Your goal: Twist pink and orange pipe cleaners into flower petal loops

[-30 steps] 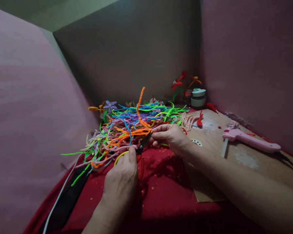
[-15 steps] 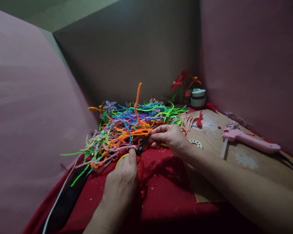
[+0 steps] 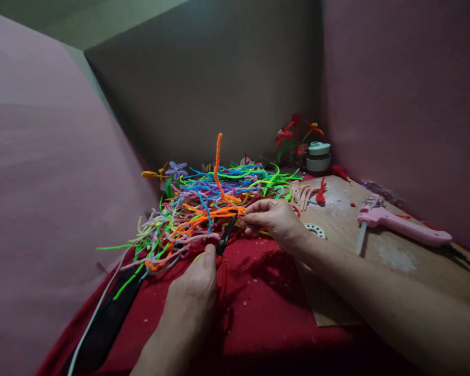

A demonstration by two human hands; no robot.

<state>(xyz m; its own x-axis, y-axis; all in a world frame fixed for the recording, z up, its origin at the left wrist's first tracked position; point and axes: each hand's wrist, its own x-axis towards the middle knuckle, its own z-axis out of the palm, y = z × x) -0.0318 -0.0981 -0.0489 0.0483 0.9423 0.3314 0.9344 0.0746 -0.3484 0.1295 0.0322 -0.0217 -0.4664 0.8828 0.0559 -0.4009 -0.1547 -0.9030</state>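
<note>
My left hand (image 3: 194, 284) is closed around the handles of a pair of scissors (image 3: 226, 237) with dark blades and red and yellow handles. Their tips point up and away, near the fingers of my right hand (image 3: 272, 219). That hand pinches an orange pipe cleaner (image 3: 232, 211) by its end. Another length of orange pipe cleaner (image 3: 218, 164) bends upright just behind. Beneath and beyond both hands lies a tangled pile of coloured pipe cleaners (image 3: 203, 196) in blue, green, pink, purple and yellow.
A pink glue gun (image 3: 403, 224) lies on a brown board (image 3: 337, 297) at right, its cord trailing off. Nearby are a white roll (image 3: 315, 230) and a lidded jar (image 3: 318, 157). Pipe-cleaner flowers (image 3: 293, 130) stand behind. A white cable (image 3: 96, 313) crosses the red cloth (image 3: 270, 313).
The scissors and my left hand have shifted slightly left and back from my right fingertips. The upright orange piece leans a little more to the left. My right hand has hardly moved.
</note>
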